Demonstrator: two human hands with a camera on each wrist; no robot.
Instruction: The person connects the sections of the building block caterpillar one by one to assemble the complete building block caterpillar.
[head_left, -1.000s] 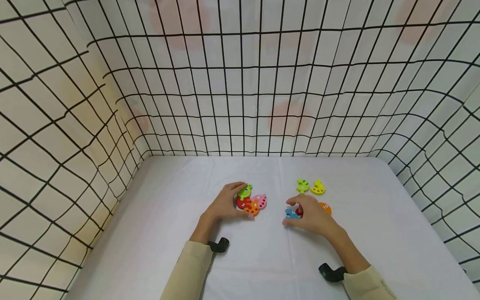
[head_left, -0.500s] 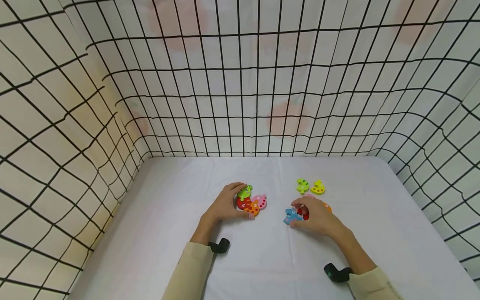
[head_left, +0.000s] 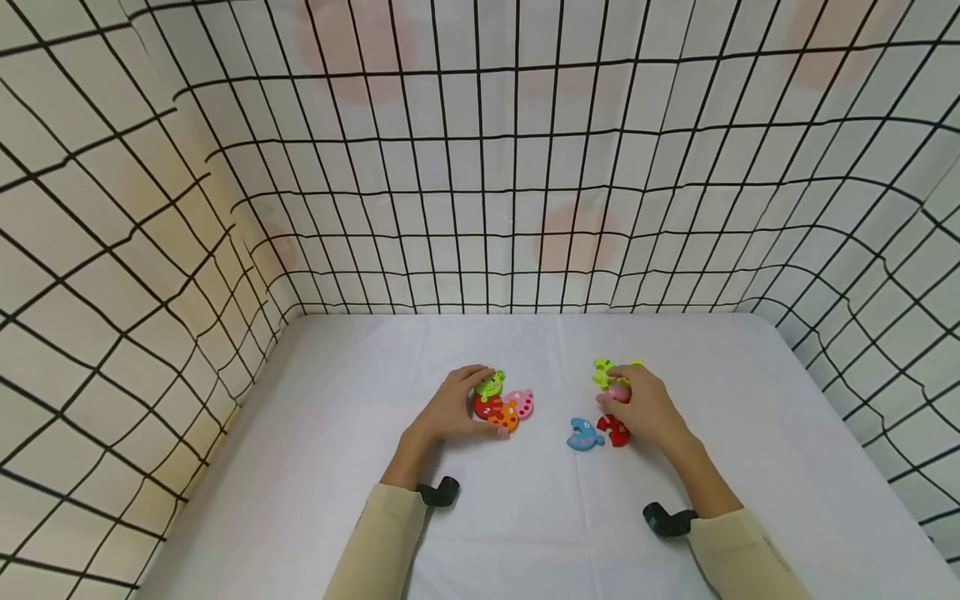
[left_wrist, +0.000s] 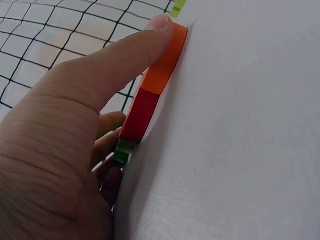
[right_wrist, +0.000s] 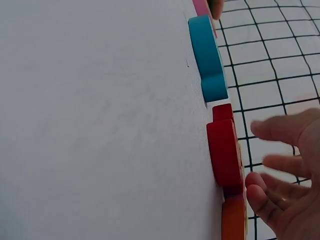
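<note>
My left hand (head_left: 450,408) holds a joined group of wooden puzzle pieces on the white table, its fingers at a green smiling-head piece (head_left: 490,383). Its thumb presses the edge of an orange spotted piece (left_wrist: 167,60); a red piece (head_left: 488,407) lies between. A pink dotted piece (head_left: 519,403) adjoins them on the right. Over a second pink piece (head_left: 618,392) hovers my right hand (head_left: 651,408), thumb and fingers apart. Nearer me lie a blue fish-like piece (head_left: 583,435) and another red piece (head_left: 617,431). Another orange piece (right_wrist: 233,220) shows beside that red one in the right wrist view.
Behind my right fingers lies a light green piece (head_left: 602,372); a yellow piece (head_left: 637,362) is mostly hidden by that hand. A black wire grid (head_left: 480,208) before white cloth encloses the back and sides of the table (head_left: 337,358). Each wrist wears a black camera.
My right hand has left the blue and red pieces and moved up and right to the pink one. The blue piece now lies uncovered beside the red. My left hand has stayed put.
</note>
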